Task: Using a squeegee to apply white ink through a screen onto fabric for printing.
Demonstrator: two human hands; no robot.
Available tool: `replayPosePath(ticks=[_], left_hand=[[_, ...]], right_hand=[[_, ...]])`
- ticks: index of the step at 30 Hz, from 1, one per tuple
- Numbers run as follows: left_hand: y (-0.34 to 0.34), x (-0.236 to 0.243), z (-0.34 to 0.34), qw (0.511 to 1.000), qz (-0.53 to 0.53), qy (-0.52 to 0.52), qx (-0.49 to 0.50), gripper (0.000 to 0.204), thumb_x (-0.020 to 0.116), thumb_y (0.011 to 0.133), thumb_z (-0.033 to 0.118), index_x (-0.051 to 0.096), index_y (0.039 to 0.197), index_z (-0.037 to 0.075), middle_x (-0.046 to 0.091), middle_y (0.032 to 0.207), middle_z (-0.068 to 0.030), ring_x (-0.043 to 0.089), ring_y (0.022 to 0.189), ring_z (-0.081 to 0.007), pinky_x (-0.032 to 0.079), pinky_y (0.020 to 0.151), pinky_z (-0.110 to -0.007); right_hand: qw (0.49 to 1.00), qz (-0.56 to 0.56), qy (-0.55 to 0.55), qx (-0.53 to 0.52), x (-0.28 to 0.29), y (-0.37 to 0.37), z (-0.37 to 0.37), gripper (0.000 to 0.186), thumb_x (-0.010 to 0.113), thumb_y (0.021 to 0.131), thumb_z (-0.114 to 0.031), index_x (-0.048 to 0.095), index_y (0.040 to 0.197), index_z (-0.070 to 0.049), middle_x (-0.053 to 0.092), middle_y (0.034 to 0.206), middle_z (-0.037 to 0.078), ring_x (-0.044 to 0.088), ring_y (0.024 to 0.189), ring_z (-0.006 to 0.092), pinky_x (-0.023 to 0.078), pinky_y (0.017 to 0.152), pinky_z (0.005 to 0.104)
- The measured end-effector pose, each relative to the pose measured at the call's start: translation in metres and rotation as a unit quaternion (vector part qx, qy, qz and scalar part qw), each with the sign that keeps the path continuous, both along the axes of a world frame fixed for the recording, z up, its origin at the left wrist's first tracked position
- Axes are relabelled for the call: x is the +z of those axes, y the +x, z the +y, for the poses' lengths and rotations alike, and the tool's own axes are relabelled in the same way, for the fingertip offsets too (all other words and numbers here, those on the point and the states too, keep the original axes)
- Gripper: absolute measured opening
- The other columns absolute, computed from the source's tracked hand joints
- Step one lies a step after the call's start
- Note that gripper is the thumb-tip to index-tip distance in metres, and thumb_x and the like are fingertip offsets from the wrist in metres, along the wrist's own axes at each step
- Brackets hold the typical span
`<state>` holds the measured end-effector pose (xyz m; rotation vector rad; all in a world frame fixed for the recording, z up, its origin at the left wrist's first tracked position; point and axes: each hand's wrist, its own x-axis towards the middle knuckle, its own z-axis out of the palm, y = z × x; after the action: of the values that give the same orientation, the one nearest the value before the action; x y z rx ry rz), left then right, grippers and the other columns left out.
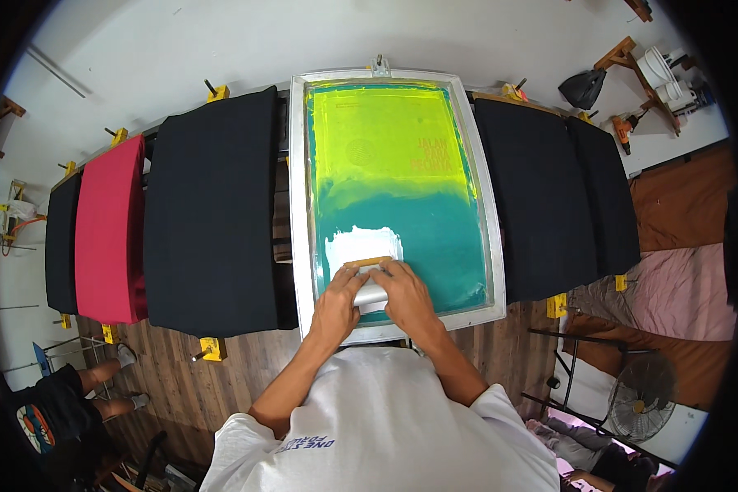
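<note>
A metal-framed printing screen (489, 205) lies in front of me, lime yellow with faint lettering at its top and teal (435, 238) below. A thick white patch of what looks like ink (361, 239) sits on its lower left. My left hand (340, 299) and my right hand (406, 299) grip a squeegee (369, 295) from either side, with a silver body and a tan upper edge, just below the white patch. The fingers of both hands are curled over it, and its lower edge is partly hidden.
Black (209, 205) and red (107, 230) fabric-covered platens flank the screen, with yellow clamps (558, 305) along their edges. A fan (642, 394) stands at lower right. Another person's legs (107, 381) show at lower left, a second person (590, 455) at lower right. A drill (623, 127) hangs at upper right.
</note>
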<state>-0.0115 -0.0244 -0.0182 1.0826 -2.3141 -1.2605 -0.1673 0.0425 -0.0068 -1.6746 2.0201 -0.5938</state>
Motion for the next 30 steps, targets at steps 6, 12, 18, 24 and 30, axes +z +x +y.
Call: replayPosePath(ticks=[6,12,18,24,30], left_hand=[[0.006,-0.003,0.011,0.999,-0.012,-0.029,-0.002,0.066,0.058,0.061,-0.020,0.062,0.124,0.000,0.055,0.136,-0.0236,0.048,0.132,-0.0411,0.043,0.109,-0.044],[0.008,-0.002,0.015,1.000,-0.008,-0.028,-0.001,0.067,0.057,0.061,-0.020,0.061,0.125,-0.001,0.054,0.136,-0.0249,0.048,0.132,-0.0410,0.042,0.110,-0.044],[0.010,-0.003,0.017,0.999,-0.014,-0.044,-0.010,0.068,0.057,0.061,-0.020,0.061,0.126,0.000,0.053,0.137,-0.0246,0.048,0.131,-0.0420,0.044,0.108,-0.045],[0.014,0.003,0.020,1.000,-0.019,-0.011,-0.022,0.067,0.059,0.064,-0.018,0.060,0.129,0.001,0.052,0.138,-0.0255,0.045,0.132,-0.0446,0.042,0.108,-0.046],[0.016,0.004,0.026,0.999,-0.023,-0.021,-0.020,0.069,0.058,0.064,-0.019,0.059,0.130,0.002,0.051,0.140,-0.0244,0.044,0.133,-0.0445,0.042,0.109,-0.046]], right_hand=[[1.000,0.003,-0.006,-0.002,-0.007,0.006,0.011,0.052,0.056,0.070,0.018,0.066,0.118,-0.001,0.061,0.123,0.020,0.055,0.121,0.0378,0.048,0.098,0.0440],[1.000,0.011,0.000,0.002,-0.005,0.009,0.016,0.053,0.057,0.069,0.018,0.066,0.118,-0.001,0.060,0.124,0.020,0.053,0.122,0.0377,0.047,0.100,0.0439],[1.000,-0.003,-0.008,-0.004,-0.008,0.012,0.021,0.053,0.057,0.068,0.017,0.066,0.117,-0.001,0.059,0.126,0.020,0.053,0.123,0.0382,0.046,0.101,0.0440],[1.000,0.005,-0.012,-0.004,-0.008,0.015,0.028,0.055,0.057,0.067,0.017,0.065,0.119,-0.001,0.059,0.125,0.020,0.053,0.122,0.0380,0.046,0.101,0.0437],[1.000,0.015,-0.022,0.002,-0.008,0.016,0.031,0.054,0.058,0.068,0.017,0.066,0.118,-0.001,0.059,0.124,0.019,0.053,0.122,0.0378,0.046,0.101,0.0440]])
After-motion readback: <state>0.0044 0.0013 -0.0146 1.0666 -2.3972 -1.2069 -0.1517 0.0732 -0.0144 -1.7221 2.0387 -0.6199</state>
